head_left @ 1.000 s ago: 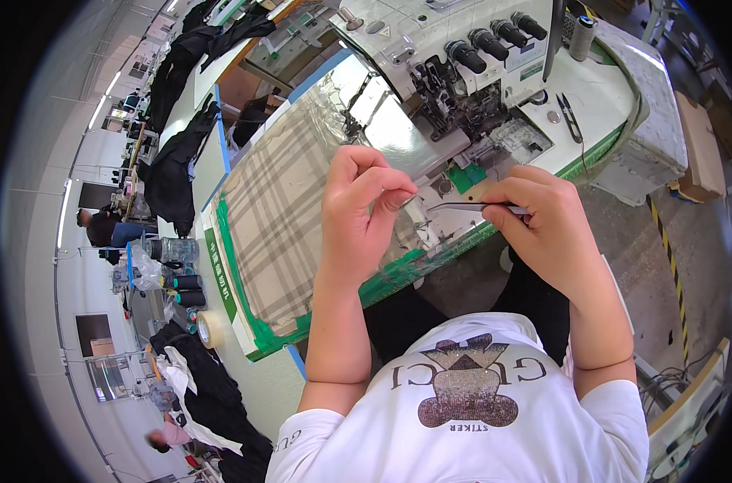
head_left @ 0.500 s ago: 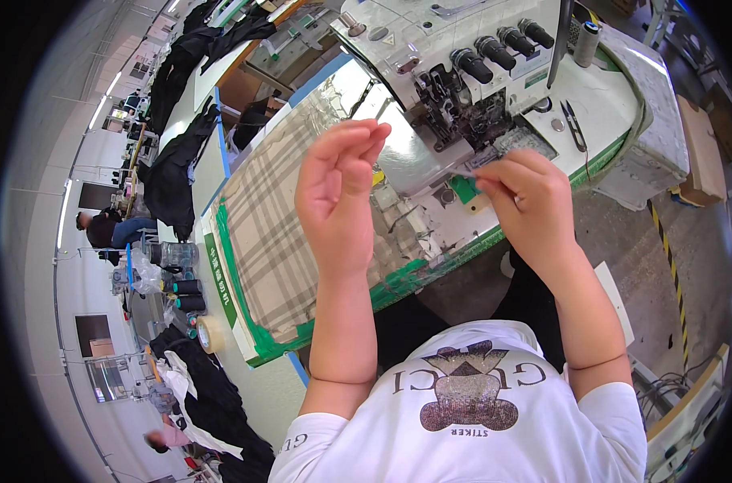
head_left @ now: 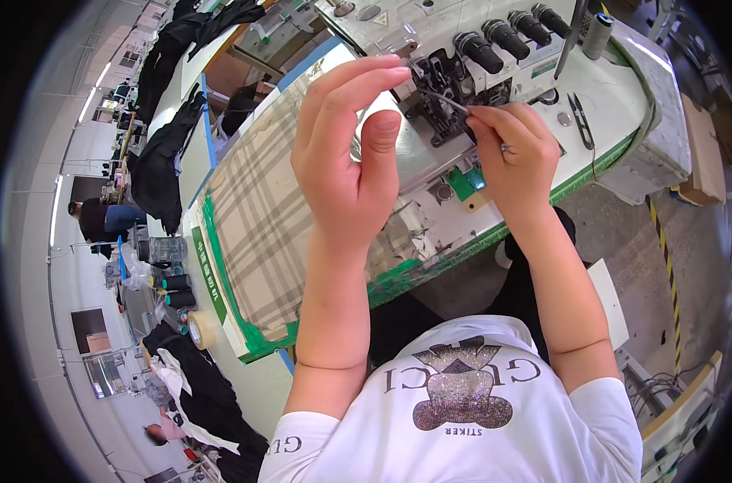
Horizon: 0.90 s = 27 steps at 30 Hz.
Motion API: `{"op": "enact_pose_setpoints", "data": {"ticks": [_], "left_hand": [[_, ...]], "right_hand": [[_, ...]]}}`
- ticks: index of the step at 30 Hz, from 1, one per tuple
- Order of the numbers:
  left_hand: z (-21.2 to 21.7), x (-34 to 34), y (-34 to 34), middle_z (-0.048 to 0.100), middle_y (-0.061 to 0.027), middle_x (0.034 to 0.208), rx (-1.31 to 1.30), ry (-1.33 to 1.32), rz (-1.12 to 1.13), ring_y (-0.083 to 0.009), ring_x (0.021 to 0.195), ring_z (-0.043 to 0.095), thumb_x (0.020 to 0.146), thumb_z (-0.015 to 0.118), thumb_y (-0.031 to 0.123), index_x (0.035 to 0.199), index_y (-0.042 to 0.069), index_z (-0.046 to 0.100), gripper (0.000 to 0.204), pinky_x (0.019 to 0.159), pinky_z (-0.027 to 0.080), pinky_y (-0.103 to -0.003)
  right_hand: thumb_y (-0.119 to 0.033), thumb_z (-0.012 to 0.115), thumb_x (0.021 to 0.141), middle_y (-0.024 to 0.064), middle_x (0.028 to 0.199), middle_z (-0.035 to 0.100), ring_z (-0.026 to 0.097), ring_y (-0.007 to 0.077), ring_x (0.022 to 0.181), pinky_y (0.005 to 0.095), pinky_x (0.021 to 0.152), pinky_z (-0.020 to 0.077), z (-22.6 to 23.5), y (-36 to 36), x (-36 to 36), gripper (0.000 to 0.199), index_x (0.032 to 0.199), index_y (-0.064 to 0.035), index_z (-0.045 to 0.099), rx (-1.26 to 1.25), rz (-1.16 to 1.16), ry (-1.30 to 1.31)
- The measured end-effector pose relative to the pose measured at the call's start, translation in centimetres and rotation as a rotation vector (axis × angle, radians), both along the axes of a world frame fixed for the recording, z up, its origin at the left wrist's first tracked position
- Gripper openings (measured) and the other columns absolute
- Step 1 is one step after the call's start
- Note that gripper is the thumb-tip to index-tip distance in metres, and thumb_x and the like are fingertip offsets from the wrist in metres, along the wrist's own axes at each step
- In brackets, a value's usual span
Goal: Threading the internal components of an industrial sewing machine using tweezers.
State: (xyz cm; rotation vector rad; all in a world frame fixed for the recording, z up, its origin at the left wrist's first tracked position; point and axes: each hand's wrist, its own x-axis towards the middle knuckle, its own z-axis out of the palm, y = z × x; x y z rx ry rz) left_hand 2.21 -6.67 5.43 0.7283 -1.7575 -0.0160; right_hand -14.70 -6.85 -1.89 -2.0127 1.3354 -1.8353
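Note:
My right hand [head_left: 517, 151] pinches a slim metal tool [head_left: 448, 101], perhaps tweezers, between thumb and fingers. Its thin end reaches into the uncovered looper and needle area [head_left: 440, 92] of a white overlock sewing machine [head_left: 438, 24]. Blur and dark parts hide the exact tip. Just left of the machine, my left hand [head_left: 346, 145] is raised with curved fingers and the thumb apart, and no object shows in it. Below that hand lies a plaid cloth [head_left: 261, 209] taped to the worktable. Black tension knobs [head_left: 507, 40] line the machine's front.
Thread snips [head_left: 580, 121] lie on the table right of the machine, near a thread cone [head_left: 597, 36]. Green tape [head_left: 398, 282] runs along the table's front edge. At left are black garments [head_left: 160, 161], a tape roll [head_left: 203, 330] and dark thread spools [head_left: 181, 299]. People sit farther off.
My right hand has moved up and slightly left, bringing the tool into the machine's mechanism. My left hand has risen, its fingers and thumb spreading wider. The view has shifted slightly.

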Motion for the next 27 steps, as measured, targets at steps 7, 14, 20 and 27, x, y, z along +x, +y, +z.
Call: {"op": "enact_pose_setpoints", "data": {"ticks": [7, 14, 20, 27], "left_hand": [[-0.5, 0.2, -0.3, 0.070, -0.0110, 0.107, -0.027, -0.020, -0.001, -0.0237, 0.096, 0.067, 0.098, 0.062, 0.019, 0.105, 0.004, 0.069, 0.018, 0.082, 0.053, -0.031], [-0.8, 0.3, -0.4, 0.070, -0.0114, 0.108, -0.027, -0.019, -0.006, -0.0238, 0.096, 0.067, 0.097, 0.063, 0.018, 0.105, 0.003, 0.069, 0.018, 0.082, 0.053, -0.032], [-1.2, 0.4, -0.3, 0.070, -0.0112, 0.108, -0.007, -0.020, -0.007, -0.0243, 0.097, 0.067, 0.097, 0.063, 0.017, 0.105, 0.003, 0.069, 0.017, 0.083, 0.053, -0.032], [-1.3, 0.4, -0.1, 0.070, -0.0109, 0.108, -0.017, -0.034, -0.002, -0.0244, 0.097, 0.067, 0.097, 0.063, 0.016, 0.105, 0.004, 0.070, 0.017, 0.083, 0.053, -0.032]], "right_hand": [[0.004, 0.074, 0.077, 0.0092, 0.074, 0.062, 0.059, 0.0227, 0.067, 0.0309, 0.060, 0.0465, -0.6, -0.7, 0.2, 0.014, 0.090, -0.0003, 0.072, -0.040, -0.015, -0.003], [0.005, 0.075, 0.076, 0.0092, 0.074, 0.062, 0.059, 0.0229, 0.067, 0.0312, 0.060, 0.0471, -0.7, -0.9, 0.2, 0.015, 0.089, -0.0006, 0.073, -0.092, -0.042, 0.042], [0.005, 0.076, 0.074, 0.0084, 0.076, 0.063, 0.060, 0.0227, 0.068, 0.0317, 0.060, 0.0476, -1.3, -1.2, 0.1, 0.019, 0.092, -0.0012, 0.074, -0.161, -0.052, 0.063], [0.005, 0.077, 0.073, 0.0082, 0.077, 0.064, 0.060, 0.0225, 0.068, 0.0314, 0.060, 0.0478, -1.8, -1.5, 0.3, 0.021, 0.093, -0.0013, 0.074, -0.201, -0.051, 0.044]]}}
